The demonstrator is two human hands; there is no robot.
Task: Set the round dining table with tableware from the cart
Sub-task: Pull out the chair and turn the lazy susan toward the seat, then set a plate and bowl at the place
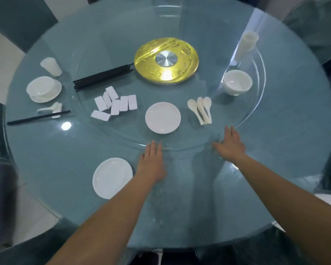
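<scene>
Both my hands lie flat with straight fingers at the near rim of the glass turntable [252,115]. My left hand [151,162] is just right of a white plate [112,177] on the round table [275,159]. My right hand [229,144] is below a bunch of white spoons [201,109]. On the turntable sit another white plate [162,117], several white chopstick rests [115,104], a bundle of black chopsticks [101,77], a white bowl [237,82] and a stack of cups [246,45].
At the far left is a laid place: bowl on saucer [43,88], cup [51,66], spoon on a rest [52,109], black chopsticks [38,117]. A gold disc with a metal hub [166,61] marks the centre. Dark chairs [21,18] ring the table.
</scene>
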